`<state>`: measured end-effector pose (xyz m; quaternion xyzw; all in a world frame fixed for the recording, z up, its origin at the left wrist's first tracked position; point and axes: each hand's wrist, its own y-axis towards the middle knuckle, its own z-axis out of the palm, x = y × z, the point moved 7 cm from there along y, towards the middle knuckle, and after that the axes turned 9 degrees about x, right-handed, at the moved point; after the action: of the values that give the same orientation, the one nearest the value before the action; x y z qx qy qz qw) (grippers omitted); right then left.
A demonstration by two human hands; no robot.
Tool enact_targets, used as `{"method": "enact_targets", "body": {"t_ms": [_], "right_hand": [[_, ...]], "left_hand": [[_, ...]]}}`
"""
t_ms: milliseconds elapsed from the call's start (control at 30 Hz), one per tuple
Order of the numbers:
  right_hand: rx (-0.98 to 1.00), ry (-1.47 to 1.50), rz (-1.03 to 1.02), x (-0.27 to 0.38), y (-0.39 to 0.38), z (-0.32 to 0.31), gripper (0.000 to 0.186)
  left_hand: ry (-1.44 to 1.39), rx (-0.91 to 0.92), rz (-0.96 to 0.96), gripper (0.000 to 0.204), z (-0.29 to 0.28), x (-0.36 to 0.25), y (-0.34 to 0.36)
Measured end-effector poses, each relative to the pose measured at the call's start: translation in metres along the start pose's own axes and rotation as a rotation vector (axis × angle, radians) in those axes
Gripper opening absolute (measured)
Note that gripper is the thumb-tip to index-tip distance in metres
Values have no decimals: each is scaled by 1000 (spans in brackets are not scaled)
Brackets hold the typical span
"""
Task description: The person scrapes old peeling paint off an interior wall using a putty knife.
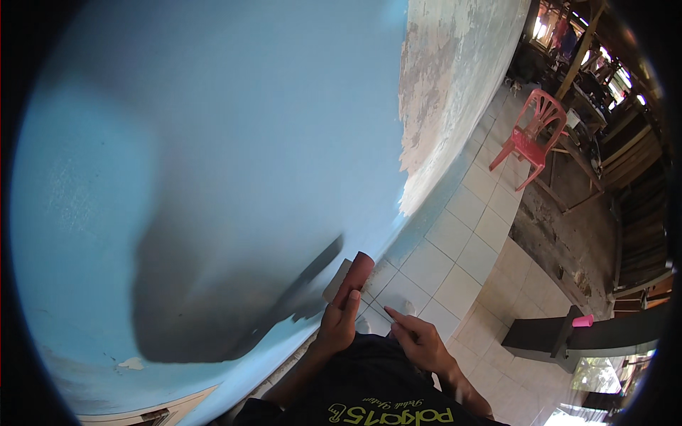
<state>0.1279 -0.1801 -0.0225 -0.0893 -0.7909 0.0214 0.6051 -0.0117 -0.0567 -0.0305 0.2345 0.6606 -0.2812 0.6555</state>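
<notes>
My left hand (pixel 339 321) grips a tool with a reddish-brown handle (pixel 357 273) and a flat pale blade (pixel 337 280), held close to the light blue painted wall (pixel 234 128). My right hand (pixel 419 341) hangs just to the right of it with a finger pointing toward the left hand, holding nothing that I can see. Both forearms come up from the lower edge over my dark shirt (pixel 369 397). The shadow of my arm and the tool falls on the wall to the left of the hands.
Farther along, the wall's paint is scraped off to a pale patch (pixel 440 78). White floor tiles (pixel 462 234) run along the wall's base. A red plastic chair (pixel 533 135) stands at the far end. A dark bench with a pink cup (pixel 582 321) is at the right.
</notes>
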Motion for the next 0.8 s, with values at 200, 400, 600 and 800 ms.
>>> {"method": "enact_targets", "body": {"t_ms": [200,400,600,800], "right_hand": [[57,-22,31,-6,0,-1,43],[141,56,116,-13,-3,-6,45],[256,267,305,-11,-5,-10,42],[170,68,96,-35,0,-29,43]], "left_hand": [[-56,55,99,45,6,-8,4],[-25,78,66,46,9,-4,7],[14,-9,-33,45,5,13,4],[-34,-63,-60,43,21,8,2]]}}
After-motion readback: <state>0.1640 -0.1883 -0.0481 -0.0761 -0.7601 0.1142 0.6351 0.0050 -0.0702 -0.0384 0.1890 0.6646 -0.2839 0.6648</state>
